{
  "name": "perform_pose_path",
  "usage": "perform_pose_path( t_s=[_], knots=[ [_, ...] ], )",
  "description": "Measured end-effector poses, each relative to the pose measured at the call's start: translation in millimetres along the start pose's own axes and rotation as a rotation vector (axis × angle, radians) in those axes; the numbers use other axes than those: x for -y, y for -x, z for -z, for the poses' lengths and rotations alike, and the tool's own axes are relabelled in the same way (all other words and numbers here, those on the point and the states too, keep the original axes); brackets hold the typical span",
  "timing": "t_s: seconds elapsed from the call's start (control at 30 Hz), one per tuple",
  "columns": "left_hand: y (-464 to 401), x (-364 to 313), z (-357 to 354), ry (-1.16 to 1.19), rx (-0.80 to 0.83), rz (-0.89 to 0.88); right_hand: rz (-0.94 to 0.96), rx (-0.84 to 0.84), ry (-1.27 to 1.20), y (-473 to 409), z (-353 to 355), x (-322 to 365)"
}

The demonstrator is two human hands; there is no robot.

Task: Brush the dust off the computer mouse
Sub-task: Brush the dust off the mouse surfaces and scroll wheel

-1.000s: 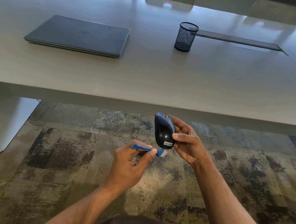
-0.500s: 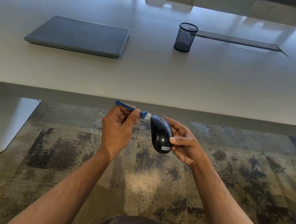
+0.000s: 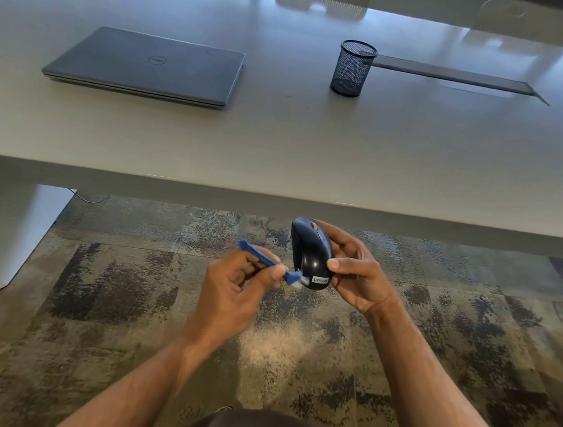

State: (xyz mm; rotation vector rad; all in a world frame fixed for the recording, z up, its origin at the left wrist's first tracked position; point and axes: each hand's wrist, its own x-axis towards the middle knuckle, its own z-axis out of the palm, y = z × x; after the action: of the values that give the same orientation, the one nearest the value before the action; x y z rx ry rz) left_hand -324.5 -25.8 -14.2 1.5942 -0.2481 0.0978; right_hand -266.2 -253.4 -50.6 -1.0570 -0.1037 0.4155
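Note:
A black computer mouse [image 3: 309, 250] with a white label near its rear end is held in the air in front of the desk edge. My right hand [image 3: 357, 272] grips it, thumb on its top and fingers behind. My left hand [image 3: 237, 283] pinches a small blue brush [image 3: 268, 262] between thumb and fingers. The brush's white bristles touch the lower left side of the mouse, next to the label.
A grey desk [image 3: 313, 154] spans the view beyond my hands. On it lie a closed grey laptop [image 3: 150, 64] at the left and a black mesh pen cup [image 3: 352, 68] at the middle. A dark cable tray [image 3: 458, 77] sits behind the cup. Patterned carpet [image 3: 111, 283] lies below.
My left hand swept the brush from the mouse's front tip down along its left side to the rear end. The mouse tilted slightly more upright in my right hand.

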Motion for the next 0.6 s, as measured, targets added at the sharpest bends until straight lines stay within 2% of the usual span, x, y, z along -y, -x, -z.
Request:
perform_pose_path(
  t_s=[0.1,0.27,0.47,0.6],
  knots=[
    [6.0,-0.6,-1.7,-0.005,0.028,-0.012,-0.004,0.013,0.006,-0.3,-1.6,0.6],
    [-10.3,2.1,6.4,0.07,-0.096,-0.072,-0.019,0.045,-0.013,0.4,-6.2,0.3],
    [-42.6,-2.3,6.9,0.055,-0.324,0.026,-0.041,0.076,-0.032,1.0,-9.4,-0.9],
    [-47.7,-0.2,5.7,0.039,-0.307,0.063,-0.033,0.09,-0.04,3.2,-10.7,-3.2]
  ],
)
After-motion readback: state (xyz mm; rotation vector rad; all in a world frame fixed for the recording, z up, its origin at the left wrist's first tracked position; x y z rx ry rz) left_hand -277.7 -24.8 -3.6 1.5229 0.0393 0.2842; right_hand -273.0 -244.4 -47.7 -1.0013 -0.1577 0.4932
